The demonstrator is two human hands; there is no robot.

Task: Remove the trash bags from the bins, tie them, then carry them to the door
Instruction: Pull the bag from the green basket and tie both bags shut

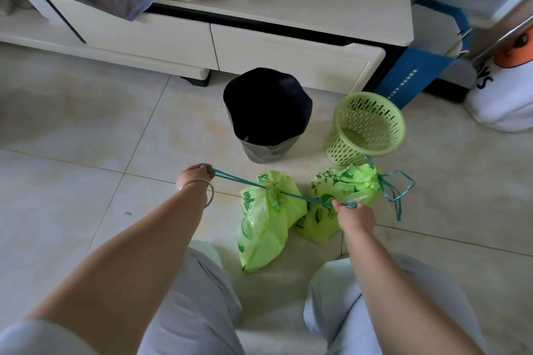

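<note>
Both hands, left and right, grip the near bag's drawstrings, stretched apart; second bag lies right.

The two green trash bags at 6 o'clock are showing thin, crinkled plastic film with a slight sheen, printed in darker green. Their teal drawstrings are looking like thin, flat plastic cord. The green basket at 3 o'clock is showing rigid, perforated, matt plastic. The dark bin at 12 o'clock is wearing a black, smooth, dull liner. The floor is looking like pale, glossy glazed tile. The cabinet behind is showing a smooth, cream, satin finish. A bracelet on the left wrist is gleaming like polished metal.
</note>
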